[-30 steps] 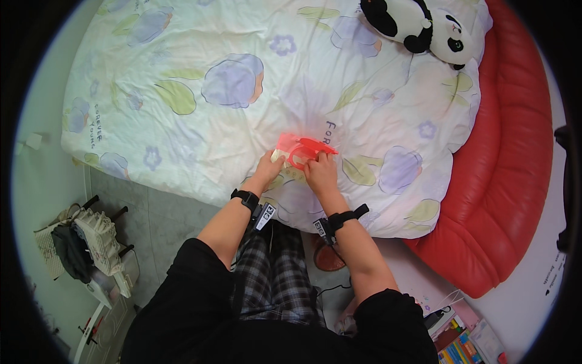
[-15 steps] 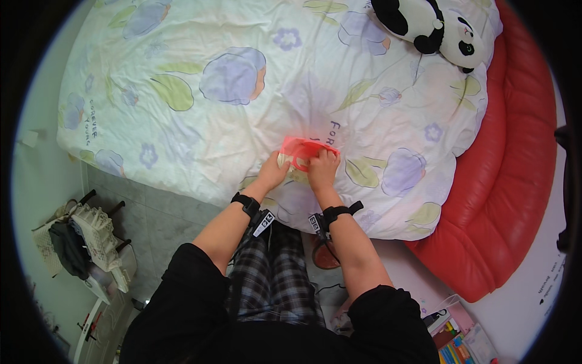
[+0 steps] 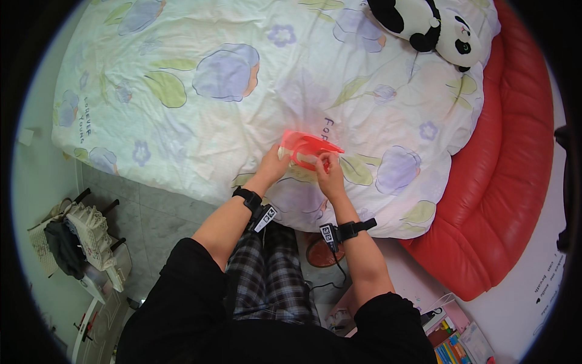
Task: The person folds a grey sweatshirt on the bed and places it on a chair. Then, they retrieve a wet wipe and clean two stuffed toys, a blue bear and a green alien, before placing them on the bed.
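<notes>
A bright pinkish-red, thin-walled thing (image 3: 309,144) with a rounded opening is held just over the quilt; its exact kind cannot be made out. At its left end, my left hand (image 3: 274,165) is closed on the edge. My right hand (image 3: 330,174) has its fingers pinched together at the lower right side of the same thing, where some red shows between the fingertips. A pale patch is visible inside the opening. Beneath both hands lies a white quilt (image 3: 242,130) with purple flowers and green leaves.
A panda plush (image 3: 433,30) lies on the quilt at the far right. A red padded bed edge (image 3: 479,218) curves along the right side. To the left, a chair with clothes (image 3: 76,236) stands on grey tiles. A pink container of books and pens (image 3: 451,340) sits lower right.
My right hand has moved from inside the red thing to its lower right edge, and more of the red thing's right end shows. My left hand keeps its hold.
</notes>
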